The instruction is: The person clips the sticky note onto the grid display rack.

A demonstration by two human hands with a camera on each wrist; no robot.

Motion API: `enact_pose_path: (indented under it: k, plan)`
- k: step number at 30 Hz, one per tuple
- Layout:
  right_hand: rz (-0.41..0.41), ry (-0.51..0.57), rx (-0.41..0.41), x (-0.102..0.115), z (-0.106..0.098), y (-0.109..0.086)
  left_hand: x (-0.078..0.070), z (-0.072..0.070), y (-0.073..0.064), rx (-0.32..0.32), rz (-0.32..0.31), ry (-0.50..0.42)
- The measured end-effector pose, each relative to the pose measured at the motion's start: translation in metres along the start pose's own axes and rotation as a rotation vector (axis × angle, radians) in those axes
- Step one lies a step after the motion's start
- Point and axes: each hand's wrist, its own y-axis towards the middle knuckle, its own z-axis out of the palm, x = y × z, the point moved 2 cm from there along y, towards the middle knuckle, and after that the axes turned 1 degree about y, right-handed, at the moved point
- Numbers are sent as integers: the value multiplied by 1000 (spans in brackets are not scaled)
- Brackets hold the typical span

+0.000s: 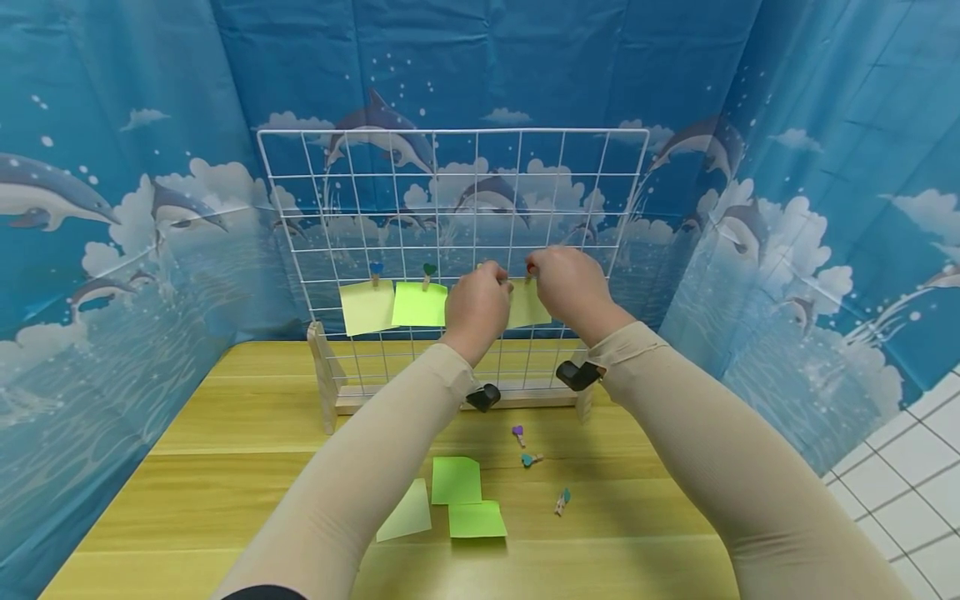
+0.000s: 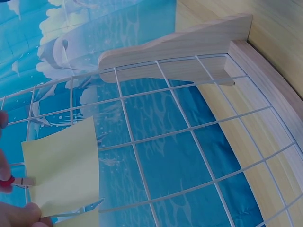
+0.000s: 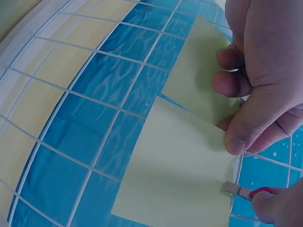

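Observation:
A pale yellow sticky note (image 1: pixel 529 305) lies against the white wire grid panel (image 1: pixel 475 192). My left hand (image 1: pixel 477 308) pinches its upper corner between thumb and finger. At the note's top edge, my right hand (image 1: pixel 576 285) grips a small wooden clothespin with a red top (image 3: pixel 242 189), and the pin's wooden jaws overlap that edge. Another sticky note (image 3: pixel 201 71) hangs beside it, largely behind my left hand in the head view. Farther left hang a pale yellow note (image 1: pixel 367 307) under a blue heart clothespin (image 1: pixel 376 272) and a green note (image 1: pixel 420 305) under a green heart clothespin (image 1: pixel 428 274).
Wooden feet (image 1: pixel 324 379) support the panel on the wood-grain table (image 1: pixel 217 467). Below my arms lie green notes (image 1: pixel 456 481), a pale note (image 1: pixel 408 511), a purple-heart clothespin (image 1: pixel 519 435) and two teal ones (image 1: pixel 531 460). A dolphin-print curtain (image 1: pixel 480 67) surrounds the table's back and sides.

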Motion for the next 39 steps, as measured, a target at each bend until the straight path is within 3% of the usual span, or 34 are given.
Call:
enact_pose_path:
  k: [7,16,25,39]
  plan:
    - [-4,87,-7,-5,2,-3,0,0,1,2,3,-6]
    - [26,121,17,-12,5,-6,0,-1,0,15,3,13]
    - [57,139,76,-14,5,-10,-1,0,0,2,4,9]
    - [36,113,90,-14,5,-13,-1,0,-3,13,25,-1]
